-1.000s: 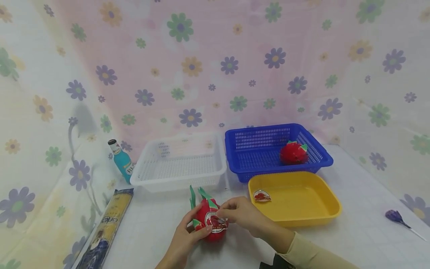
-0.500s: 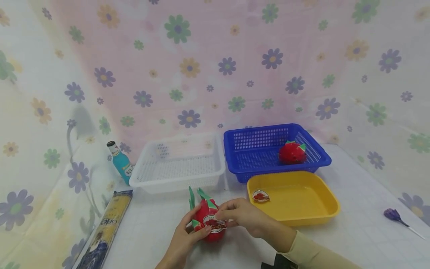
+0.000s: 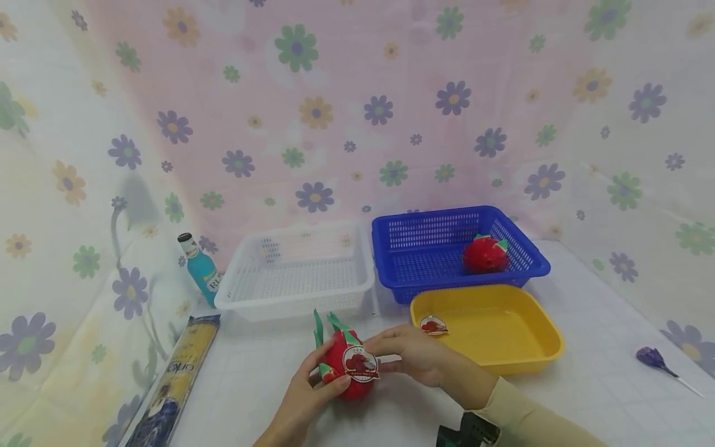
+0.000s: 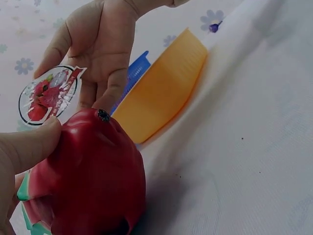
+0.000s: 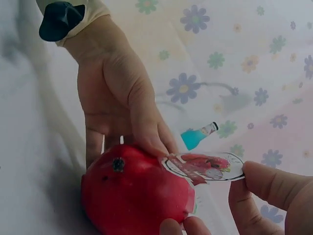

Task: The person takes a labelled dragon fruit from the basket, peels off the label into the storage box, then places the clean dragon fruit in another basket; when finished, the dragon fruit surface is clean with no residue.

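A red dragon fruit with green leaf tips is gripped low over the table by my left hand. My left thumb lies on the edge of an oval label printed with dragon fruit, which stands partly off the skin in the left wrist view. From the other side my right hand reaches in, its fingers fairly straight. In the right wrist view, the right thumb meets the label's near edge. Several other right fingers pass behind the fruit, their tips hidden.
A yellow tray with another label sits right of the hands. Behind are a white basket and a blue basket holding a second dragon fruit. A bottle and a long packet lie left; a lollipop lies right.
My right thumb and finger, earlier pinching in front of the label, have straightened and shifted to its edge. The label now shows whole and faces the head camera. My left hand stays put.
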A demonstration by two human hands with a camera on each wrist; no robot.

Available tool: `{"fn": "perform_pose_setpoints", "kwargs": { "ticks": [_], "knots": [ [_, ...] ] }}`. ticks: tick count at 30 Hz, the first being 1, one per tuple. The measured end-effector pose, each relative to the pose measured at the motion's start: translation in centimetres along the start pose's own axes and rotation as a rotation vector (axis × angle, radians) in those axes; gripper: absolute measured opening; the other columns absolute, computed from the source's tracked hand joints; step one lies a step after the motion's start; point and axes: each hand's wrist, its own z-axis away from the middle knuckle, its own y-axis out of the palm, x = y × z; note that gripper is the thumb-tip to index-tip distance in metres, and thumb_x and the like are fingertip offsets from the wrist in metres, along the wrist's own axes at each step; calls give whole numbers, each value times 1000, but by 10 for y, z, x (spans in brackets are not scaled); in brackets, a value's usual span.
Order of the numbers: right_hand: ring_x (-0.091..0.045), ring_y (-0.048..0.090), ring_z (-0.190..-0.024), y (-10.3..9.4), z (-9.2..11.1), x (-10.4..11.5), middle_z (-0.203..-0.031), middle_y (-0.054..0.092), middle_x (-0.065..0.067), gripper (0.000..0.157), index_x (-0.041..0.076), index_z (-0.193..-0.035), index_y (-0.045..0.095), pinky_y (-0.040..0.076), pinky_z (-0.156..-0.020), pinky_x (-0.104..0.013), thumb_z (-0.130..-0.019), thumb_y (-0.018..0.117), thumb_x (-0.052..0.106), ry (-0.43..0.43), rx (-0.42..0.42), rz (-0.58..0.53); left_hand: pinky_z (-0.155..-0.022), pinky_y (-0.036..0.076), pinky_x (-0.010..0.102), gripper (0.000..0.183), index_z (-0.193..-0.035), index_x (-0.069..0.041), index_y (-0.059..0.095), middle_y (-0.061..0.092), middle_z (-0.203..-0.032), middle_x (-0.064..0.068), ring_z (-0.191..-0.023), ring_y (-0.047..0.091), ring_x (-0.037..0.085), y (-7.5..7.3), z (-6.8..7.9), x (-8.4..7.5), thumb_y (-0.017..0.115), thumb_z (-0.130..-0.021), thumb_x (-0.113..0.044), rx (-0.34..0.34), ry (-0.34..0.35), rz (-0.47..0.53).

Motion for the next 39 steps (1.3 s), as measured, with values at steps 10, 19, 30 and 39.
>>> {"fn": "perform_pose_setpoints", "kwargs": {
  "ticks": [10, 19, 30, 39],
  "knots": [
    [-15, 67, -91, -41, 8, 4, -92, 71, 3, 34, -7, -111, 66, 58, -89, -33, -95, 64, 22, -94, 3, 62, -90, 57, 53, 88, -151, -24, 37, 38, -148, 22, -131, 34, 54, 0, -2, -1, 83, -77, -36, -26, -18, -40],
    [-18, 63, -97, -113, 30, 20, -101, 67, 0, 35, -2, -118, 59, 57, -93, -36, -101, 56, 28, -53, -87, 226, -86, 59, 49, 92, -151, -21, 37, 38, -147, 21, -130, 38, 49, 0, -1, -4, 86, -73, -33, -33, -39, -38],
    [-22, 57, -89, -168, 32, 3, -95, 62, -7, 29, -7, -116, 58, 57, -78, -37, -102, 50, 18, 116, -301, 481, -86, 59, 49, 92, -151, -23, 38, 38, -148, 21, -130, 38, 48, -2, 0, -6, 85, -74, -40, -30, -36, -38],
    [-22, 53, -84, -180, 29, -7, -93, 56, -7, 27, -5, -118, 56, 52, -69, -33, -99, 52, 15, 147, -320, 523, -88, 59, 48, 92, -151, -22, 37, 37, -148, 21, -130, 38, 47, -1, -1, -7, 85, -74, -39, -8, -31, -25]
  ]
}}
